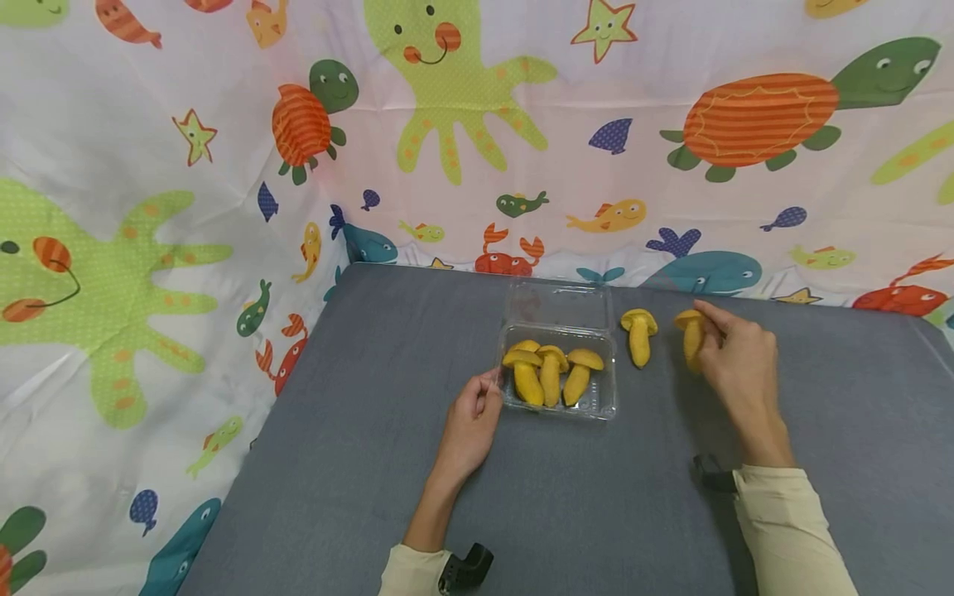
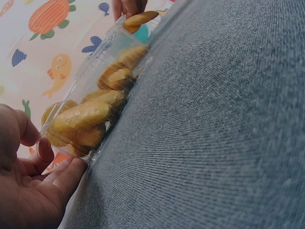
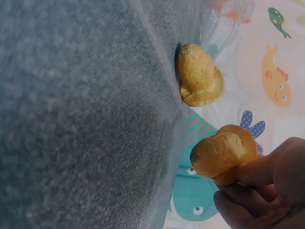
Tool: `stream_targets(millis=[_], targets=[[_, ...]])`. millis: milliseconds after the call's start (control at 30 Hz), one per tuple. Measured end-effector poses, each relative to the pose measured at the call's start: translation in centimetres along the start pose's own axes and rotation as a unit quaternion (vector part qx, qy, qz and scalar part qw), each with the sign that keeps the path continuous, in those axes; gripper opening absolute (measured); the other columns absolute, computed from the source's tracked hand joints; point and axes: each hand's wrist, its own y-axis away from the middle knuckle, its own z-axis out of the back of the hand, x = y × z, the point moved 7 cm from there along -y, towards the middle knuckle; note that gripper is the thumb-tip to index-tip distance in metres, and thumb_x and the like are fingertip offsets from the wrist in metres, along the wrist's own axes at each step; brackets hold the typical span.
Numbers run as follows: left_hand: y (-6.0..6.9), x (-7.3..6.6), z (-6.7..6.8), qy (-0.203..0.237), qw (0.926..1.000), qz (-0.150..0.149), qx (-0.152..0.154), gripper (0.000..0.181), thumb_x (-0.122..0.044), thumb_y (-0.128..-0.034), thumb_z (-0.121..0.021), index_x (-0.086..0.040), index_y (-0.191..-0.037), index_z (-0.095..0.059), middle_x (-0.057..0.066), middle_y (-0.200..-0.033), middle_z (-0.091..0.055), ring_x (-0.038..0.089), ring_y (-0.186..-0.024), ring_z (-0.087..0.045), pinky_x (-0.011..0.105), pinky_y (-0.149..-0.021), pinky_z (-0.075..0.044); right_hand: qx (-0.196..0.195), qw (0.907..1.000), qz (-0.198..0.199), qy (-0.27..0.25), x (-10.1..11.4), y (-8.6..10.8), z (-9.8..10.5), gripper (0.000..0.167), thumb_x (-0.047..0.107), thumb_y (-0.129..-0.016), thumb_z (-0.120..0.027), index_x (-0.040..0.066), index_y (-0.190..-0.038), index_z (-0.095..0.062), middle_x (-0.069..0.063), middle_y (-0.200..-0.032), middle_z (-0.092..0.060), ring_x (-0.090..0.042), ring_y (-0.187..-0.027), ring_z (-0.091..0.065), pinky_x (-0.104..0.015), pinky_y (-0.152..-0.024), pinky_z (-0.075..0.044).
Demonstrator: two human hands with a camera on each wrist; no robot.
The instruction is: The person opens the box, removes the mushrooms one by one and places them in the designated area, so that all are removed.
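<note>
A clear plastic clamshell box (image 1: pixel 609 401) lies on the table with its lid (image 1: pixel 559 304) raised at the back. Several yellow mushrooms (image 1: pixel 550 377) lie inside it, caps toward the back. My left hand (image 1: pixel 473 422) pinches the box's left edge between thumb and fingers, also seen in the left wrist view. To the right of the box, a loose mushroom (image 1: pixel 639 338) lies on the cloth. Farther right, my right hand (image 1: pixel 739 368) grips another mushroom (image 3: pixel 219 153) by its side; the right wrist view shows it apart from the cloth.
Grey cloth (image 1: pixel 358 397) covers the table. A white and pink curtain (image 1: pixel 462 207) printed with sea animals hangs along the back and left edges. Dark bands (image 1: pixel 465 569) with small devices sit on both wrists.
</note>
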Motion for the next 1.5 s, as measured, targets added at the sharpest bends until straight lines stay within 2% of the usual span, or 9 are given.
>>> stream_targets(millis=[133, 233, 367, 467, 600, 800, 1000, 1200, 1500], targets=[[0.0, 0.0, 0.1, -0.001, 1.0000, 0.001, -0.003, 0.013, -0.015, -0.1086, -0.053, -0.009, -0.099, -0.061, 0.007, -0.149, -0.062, 0.019, -0.113, -0.058, 0.040, -0.093, -0.044, 0.032, 0.9993, -0.018, 0.001, -0.3, -0.2, -0.6, 0.036, 0.005, -0.104, -0.055, 0.005, -0.137, -0.070, -0.028, -0.116, -0.074, -0.034, -0.070, -0.055, -0.038, -0.055, -0.037], [0.0, 0.0, 0.2, -0.001, 1.0000, 0.002, -0.004, 0.013, -0.015, -0.1088, -0.053, -0.009, -0.099, -0.060, 0.007, -0.149, -0.062, 0.020, -0.113, -0.058, 0.040, -0.093, -0.044, 0.042, 0.9989, -0.023, 0.004, -0.6, -0.3, -1.0, 0.036, 0.006, -0.104, -0.055, 0.005, -0.138, -0.069, -0.029, -0.116, -0.074, -0.034, -0.070, -0.055, -0.040, -0.056, -0.038], [-0.1, 0.0, 0.1, -0.002, 1.0000, 0.003, -0.004, 0.013, -0.015, -0.1092, -0.054, -0.010, -0.100, -0.061, 0.007, -0.149, -0.062, 0.019, -0.124, -0.061, 0.041, -0.097, -0.046, 0.037, 0.9992, -0.010, 0.010, -0.8, -0.5, -1.2, 0.035, 0.005, -0.103, -0.057, 0.005, -0.135, -0.071, -0.029, -0.114, -0.074, -0.036, -0.069, -0.056, -0.045, -0.059, -0.041], [0.0, 0.0, 0.0, -0.004, 1.0000, 0.001, 0.000, 0.014, -0.016, -0.1100, -0.053, -0.009, -0.101, -0.062, 0.008, -0.149, -0.062, 0.021, -0.132, -0.060, 0.040, -0.096, -0.045, 0.035, 0.9993, -0.006, 0.010, -1.2, -0.5, -1.4, 0.035, 0.006, -0.102, -0.056, 0.005, -0.133, -0.073, -0.029, -0.113, -0.074, -0.041, -0.071, -0.060, -0.054, -0.063, -0.045], [0.0, 0.0, 0.0, -0.010, 0.9999, 0.002, 0.006, 0.017, -0.018, -0.1107, -0.052, -0.007, -0.103, -0.061, 0.007, -0.150, -0.062, 0.022, -0.128, -0.061, 0.040, -0.092, -0.044, 0.037, 0.9993, -0.007, 0.010, -1.6, -0.6, -1.7, 0.035, 0.005, -0.102, -0.055, 0.005, -0.132, -0.073, -0.030, -0.111, -0.074, -0.042, -0.071, -0.060, -0.060, -0.066, -0.046], [-0.1, 0.2, -0.1, 0.000, 1.0000, 0.003, 0.004, 0.017, -0.016, -0.1102, -0.052, -0.005, -0.103, -0.063, 0.007, -0.149, -0.062, 0.022, -0.136, -0.059, 0.044, -0.102, -0.048, 0.039, 0.9991, -0.006, 0.011, -1.8, -1.0, -2.1, 0.036, 0.004, -0.100, -0.055, 0.004, -0.132, -0.073, -0.029, -0.108, -0.074, -0.039, -0.069, -0.056, -0.056, -0.063, -0.044], [-0.1, 0.3, -0.1, -0.004, 1.0000, 0.003, 0.008, 0.017, -0.019, -0.1105, -0.052, -0.007, -0.103, -0.062, 0.006, -0.149, -0.062, 0.021, -0.134, -0.060, 0.042, -0.097, -0.047, 0.046, 0.9988, -0.013, 0.011, -2.0, -1.0, -2.5, 0.035, 0.005, -0.101, -0.056, 0.003, -0.133, -0.072, -0.031, -0.114, -0.073, -0.045, -0.077, -0.063, -0.063, -0.070, -0.047], [-0.1, 0.2, -0.1, -0.005, 0.9999, 0.005, 0.011, 0.018, -0.021, -0.1111, -0.052, -0.008, -0.103, -0.062, 0.005, -0.150, -0.062, 0.021, -0.119, -0.062, 0.038, -0.087, -0.045, 0.050, 0.9986, -0.013, 0.012, -2.1, -1.3, -2.5, 0.036, 0.005, -0.101, -0.055, 0.003, -0.132, -0.072, -0.031, -0.114, -0.072, -0.053, -0.085, -0.066, -0.066, -0.074, -0.046], [0.0, 0.4, -0.1, 0.000, 0.9999, 0.006, 0.010, 0.016, -0.019, -0.1106, -0.053, -0.008, -0.103, -0.062, 0.006, -0.149, -0.062, 0.019, -0.125, -0.060, 0.039, -0.091, -0.045, 0.056, 0.9983, -0.008, 0.016, -2.5, -1.2, -2.8, 0.036, 0.004, -0.100, -0.056, 0.004, -0.133, -0.072, -0.032, -0.113, -0.072, -0.050, -0.079, -0.064, -0.065, -0.071, -0.047]])
